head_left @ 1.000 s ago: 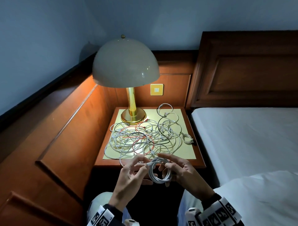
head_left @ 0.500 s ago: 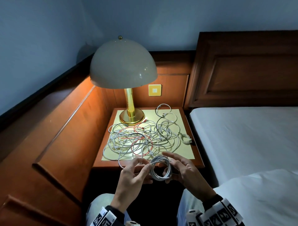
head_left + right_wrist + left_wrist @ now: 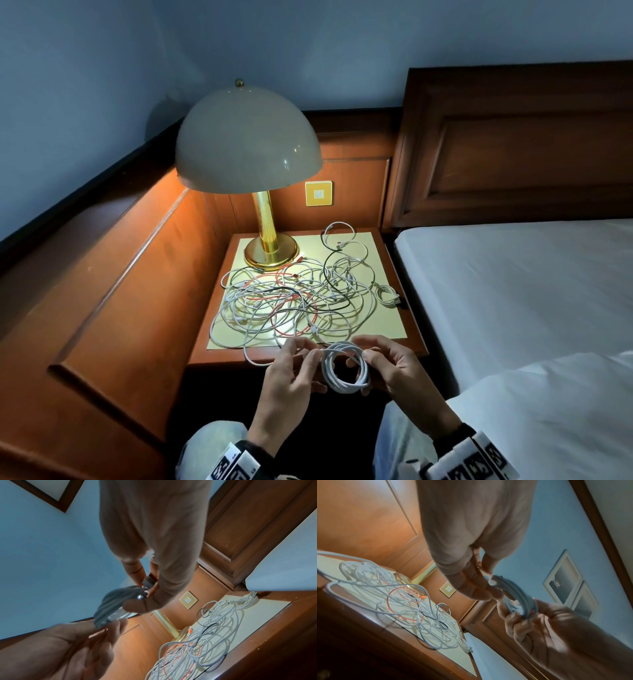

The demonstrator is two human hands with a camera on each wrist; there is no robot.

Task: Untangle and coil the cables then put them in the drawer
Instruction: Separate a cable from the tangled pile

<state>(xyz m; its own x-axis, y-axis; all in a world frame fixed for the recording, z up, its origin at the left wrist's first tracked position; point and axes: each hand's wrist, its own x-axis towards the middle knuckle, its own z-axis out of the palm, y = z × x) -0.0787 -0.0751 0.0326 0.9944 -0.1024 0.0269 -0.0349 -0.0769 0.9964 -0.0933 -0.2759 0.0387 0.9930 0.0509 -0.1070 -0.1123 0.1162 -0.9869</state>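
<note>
— So, both hands? Left hand (image 3: 291,378) and right hand (image 3: 394,371) pinched round white coil (image 3: 346,371).
— Held where?
— Just off bench (image 3: 308,356) front edge, near tangled cables (image 3: 294,301).

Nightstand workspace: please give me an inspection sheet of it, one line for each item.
Surface: wooden nightstand with a pale yellow mat on top.
Job's things: white coil held in front of the nightstand; small coiled cable at the mat's right edge; no drawer in view.
Clutter: nothing seen.
Grippers: left hand and right hand both grip the white coil.
Cables: tangled pile of white, orange and black cables on the mat.
Surroundings: lit lamp, wall plate, bed, headboard.
</note>
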